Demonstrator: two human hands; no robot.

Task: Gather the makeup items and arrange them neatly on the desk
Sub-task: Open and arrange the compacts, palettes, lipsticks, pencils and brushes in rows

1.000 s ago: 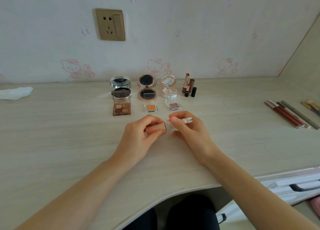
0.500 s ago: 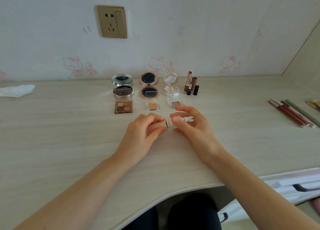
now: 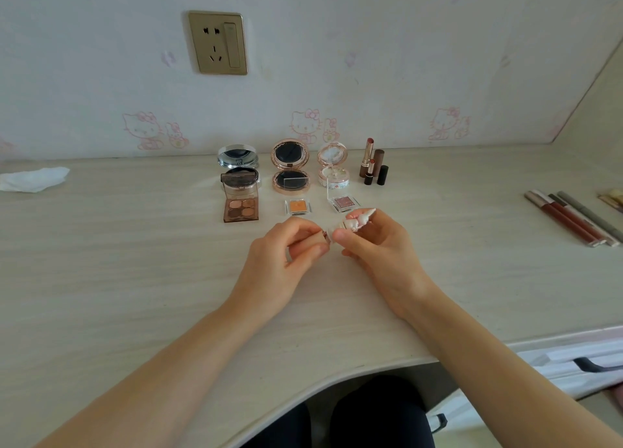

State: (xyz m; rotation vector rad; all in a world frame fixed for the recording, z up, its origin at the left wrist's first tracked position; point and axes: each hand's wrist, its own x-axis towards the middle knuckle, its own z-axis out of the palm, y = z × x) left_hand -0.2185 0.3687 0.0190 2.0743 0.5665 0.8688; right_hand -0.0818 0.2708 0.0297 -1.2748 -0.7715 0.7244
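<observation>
— Both hands have lifted a little since the earlier frame, and the white cap now tilts up toward the far right. What do you see at the grip?

— My right hand [image 3: 377, 245] pinches the small white rabbit-topped cap [image 3: 357, 220] between thumb and fingers. My left hand [image 3: 283, 258] curls round the tube's other end [image 3: 325, 235], mostly hidden; I cannot tell whether the two parts are joined.

— And where is it?

— Just above the desk [image 3: 135, 279], in front of the two small single shadows, orange [image 3: 297, 206] and mauve [image 3: 344, 203]. Left of those lies the four-colour palette [image 3: 241, 208]; behind stand three open compacts [image 3: 290, 167] and the lipsticks [image 3: 372, 164]. Well apart on the right lie the slim lip pencils [image 3: 573, 220]; a tissue [image 3: 32, 179] sits far left
</observation>
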